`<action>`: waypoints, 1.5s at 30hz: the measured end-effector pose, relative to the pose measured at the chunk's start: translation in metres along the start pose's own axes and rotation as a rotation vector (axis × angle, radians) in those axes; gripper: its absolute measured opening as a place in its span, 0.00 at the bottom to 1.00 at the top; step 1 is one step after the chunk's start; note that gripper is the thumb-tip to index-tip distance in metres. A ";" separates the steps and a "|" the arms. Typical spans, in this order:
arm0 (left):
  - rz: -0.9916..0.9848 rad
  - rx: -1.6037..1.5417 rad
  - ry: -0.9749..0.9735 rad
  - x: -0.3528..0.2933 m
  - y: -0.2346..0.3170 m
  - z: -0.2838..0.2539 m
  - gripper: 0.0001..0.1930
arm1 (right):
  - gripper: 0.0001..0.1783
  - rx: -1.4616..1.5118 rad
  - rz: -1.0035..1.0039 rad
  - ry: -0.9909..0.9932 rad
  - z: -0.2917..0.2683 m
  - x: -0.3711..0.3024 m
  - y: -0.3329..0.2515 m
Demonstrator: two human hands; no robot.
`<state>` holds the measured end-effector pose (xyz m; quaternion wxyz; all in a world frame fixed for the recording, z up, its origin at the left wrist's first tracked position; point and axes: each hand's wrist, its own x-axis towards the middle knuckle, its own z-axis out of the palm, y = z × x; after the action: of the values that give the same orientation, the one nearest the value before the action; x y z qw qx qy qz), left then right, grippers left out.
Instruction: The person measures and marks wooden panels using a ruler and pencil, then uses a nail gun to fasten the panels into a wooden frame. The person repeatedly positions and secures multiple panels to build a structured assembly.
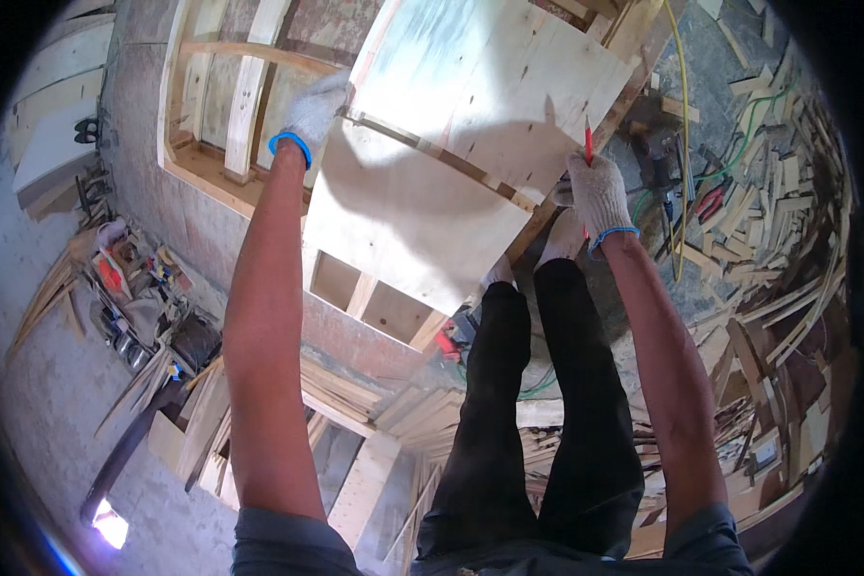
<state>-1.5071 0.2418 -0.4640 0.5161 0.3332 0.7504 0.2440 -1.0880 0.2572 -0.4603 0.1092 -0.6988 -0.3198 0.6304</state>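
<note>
My left hand (315, 108), in a pale knitted glove with a blue cuff, is at the left edge of the plywood sheets, near the gap between them. Its fingers are blurred and I cannot make out their grip. The far plywood sheet (494, 72) and the near plywood sheet (408, 206) lie on a wooden frame (362, 296), with a narrow strip of the frame showing between them. At their right edge my right hand (597, 195), gloved the same way, is closed around a red pencil (588, 144) that points away from me.
An open wooden frame (250, 106) lies left of the sheets. Beyond my right hand are a power tool (655, 158), red-handled pliers (709, 204), a yellow hose (684, 86) and heaped wood offcuts (739, 230). Tools and a red object (111, 274) clutter the floor at left.
</note>
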 end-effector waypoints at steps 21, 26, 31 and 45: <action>0.113 0.045 0.082 0.000 0.003 0.015 0.19 | 0.21 -0.165 -0.070 0.086 0.003 0.008 0.007; 0.124 0.113 0.182 -0.006 0.007 0.023 0.16 | 0.22 -0.217 -0.068 0.083 0.000 0.006 0.003; 0.196 0.259 0.320 -0.005 -0.008 0.026 0.15 | 0.19 -0.069 -0.019 -0.010 0.001 0.014 0.008; 0.117 0.314 0.489 -0.016 0.000 0.056 0.17 | 0.12 -0.055 0.023 0.017 0.004 0.000 -0.018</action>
<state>-1.4505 0.2312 -0.4739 0.2472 0.3833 0.8605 0.2271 -1.0973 0.2701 -0.4509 0.0853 -0.7106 -0.3281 0.6166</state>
